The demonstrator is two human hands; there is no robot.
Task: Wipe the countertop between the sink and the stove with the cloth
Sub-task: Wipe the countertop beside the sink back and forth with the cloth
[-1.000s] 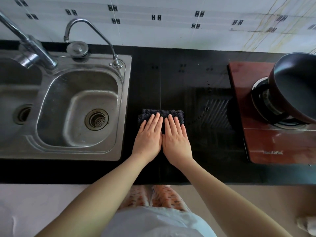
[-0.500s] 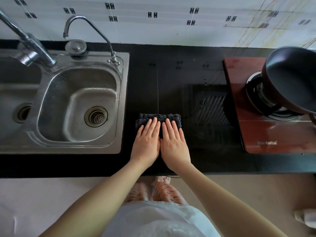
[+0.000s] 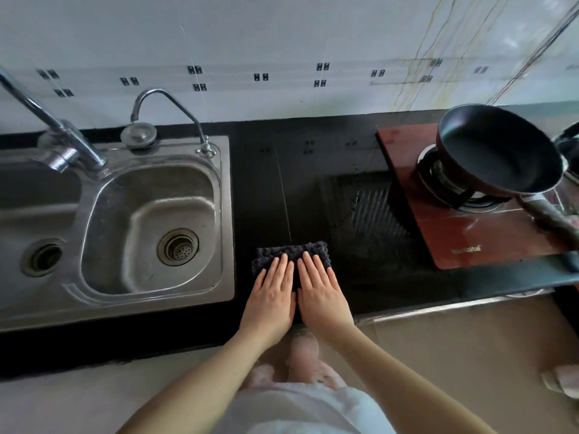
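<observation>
Since the dark cloth has been dragged toward the tabletop front edge under the left hand and right hand, fingers flat and together, this stroke is judged finished.

Both flat hands, left hand and right hand, press the cloth on the countertop

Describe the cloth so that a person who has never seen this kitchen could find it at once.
Find the black countertop between the steel sink and the red-brown stove. Near its front edge, the left hand and the right hand press flat, side by side. Under them lies the cloth: a dark, knobbly rectangle, the only soft thing on that glossy surface.
</observation>
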